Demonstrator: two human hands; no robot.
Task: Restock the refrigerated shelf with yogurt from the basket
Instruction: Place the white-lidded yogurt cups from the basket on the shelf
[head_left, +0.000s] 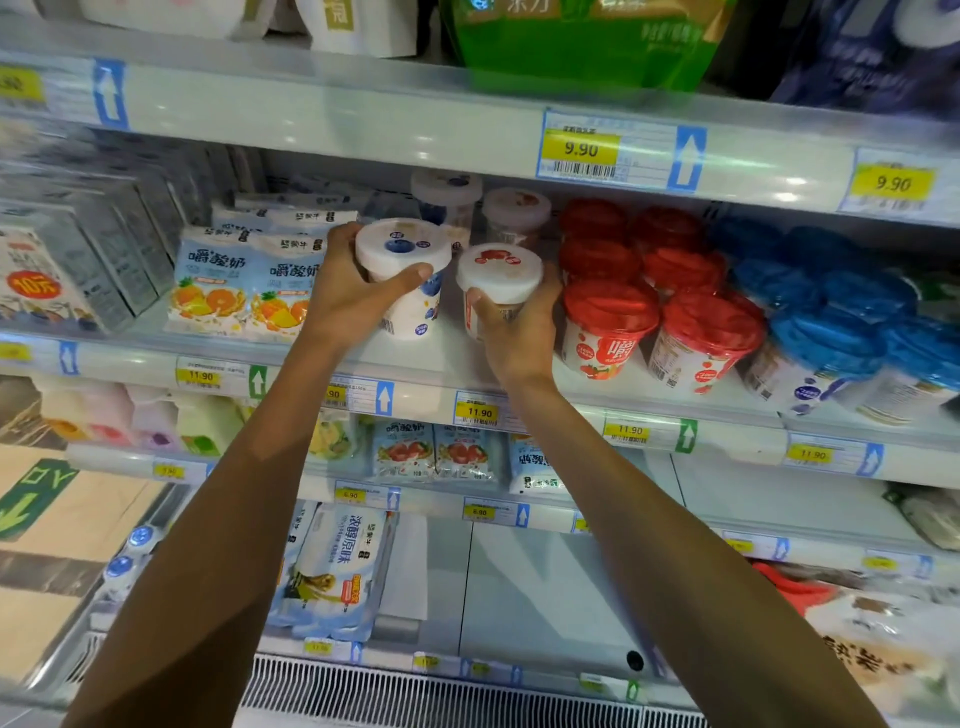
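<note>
My left hand (347, 291) grips a white-lidded blueberry yogurt cup (404, 257) from its left side, thumb across the front. My right hand (511, 322) grips a white-lidded strawberry yogurt cup (500, 273) from below and behind. Both cups stand side by side near the front of the refrigerated shelf (415, 358). Two matching cups, one blueberry (447, 189) and one strawberry (517, 210), stand behind them. The basket is out of view.
Red-lidded yogurt cups (660, 291) fill the shelf right of my hands, blue-lidded cups (831, 312) beyond them. Orange-printed yogurt pouches (244, 280) lie to the left, beside grey cartons (93, 260). The shelf above (467, 130) hangs low. Lower shelves hold pouches and bottles.
</note>
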